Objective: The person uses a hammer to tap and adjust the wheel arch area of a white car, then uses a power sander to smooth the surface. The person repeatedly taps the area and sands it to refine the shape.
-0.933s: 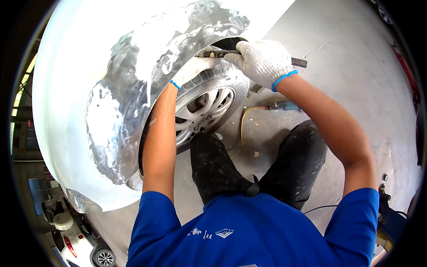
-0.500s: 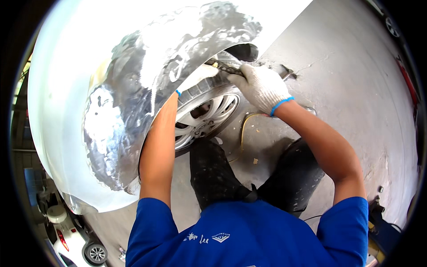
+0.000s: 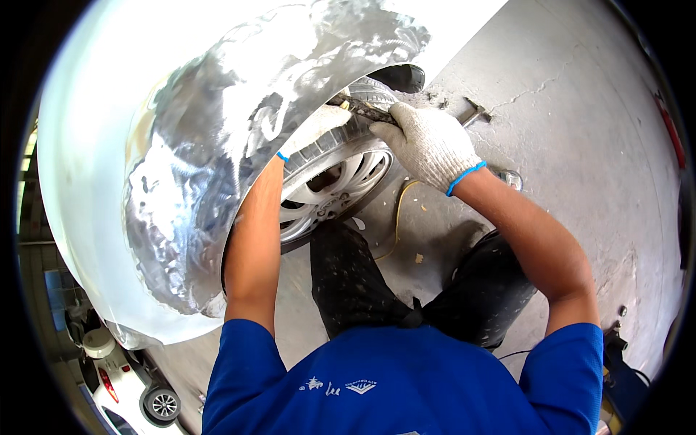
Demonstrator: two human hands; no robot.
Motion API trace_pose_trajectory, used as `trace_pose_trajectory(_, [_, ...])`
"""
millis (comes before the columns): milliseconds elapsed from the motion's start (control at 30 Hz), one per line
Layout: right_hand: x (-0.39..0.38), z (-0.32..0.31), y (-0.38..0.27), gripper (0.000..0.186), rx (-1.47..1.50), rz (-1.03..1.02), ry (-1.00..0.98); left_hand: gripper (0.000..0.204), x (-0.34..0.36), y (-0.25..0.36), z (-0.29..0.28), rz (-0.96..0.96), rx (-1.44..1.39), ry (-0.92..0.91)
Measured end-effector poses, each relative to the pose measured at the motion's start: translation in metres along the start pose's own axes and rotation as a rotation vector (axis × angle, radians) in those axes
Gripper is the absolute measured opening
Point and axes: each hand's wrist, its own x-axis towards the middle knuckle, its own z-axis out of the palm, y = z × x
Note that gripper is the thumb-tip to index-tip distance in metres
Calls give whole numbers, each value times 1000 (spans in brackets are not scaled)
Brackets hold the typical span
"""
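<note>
A silvery sanded patch (image 3: 196, 145) covers the white car fender (image 3: 80, 196) around the wheel arch. In the arch, a dark, rough bar (image 3: 366, 111) lies above the tyre (image 3: 326, 141). My right hand (image 3: 428, 145), in a white knit glove with a blue cuff, is closed around the bar's outer end. Under the fender lip reaches my left hand (image 3: 315, 127), gloved too, close to the bar's inner end. The fender edge hides part of that hand, and its finger grip does not show. Below is the silver alloy wheel (image 3: 341, 188).
On the concrete floor to the right lies a hammer (image 3: 475, 112), with a round metal-rimmed object (image 3: 512, 179) nearer. A yellow hose (image 3: 399, 217) runs beside the wheel. Another white car (image 3: 130, 395) stands at the lower left, and dark equipment (image 3: 620, 377) at the lower right.
The view has shifted slightly, and more of the hammer on the floor shows. Both hands stay at the bar in the wheel arch; the bar shows a little more clearly.
</note>
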Motion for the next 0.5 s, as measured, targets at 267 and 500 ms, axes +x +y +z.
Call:
trace_pose_trajectory(267, [-11, -36, -17, 40, -96, 61, -183, 21, -23, 47, 9, 24, -217, -186])
trace_pose_trajectory(500, [2, -52, -4, 40, -98, 15, -203, 39, -35, 92, 15, 90, -215, -205])
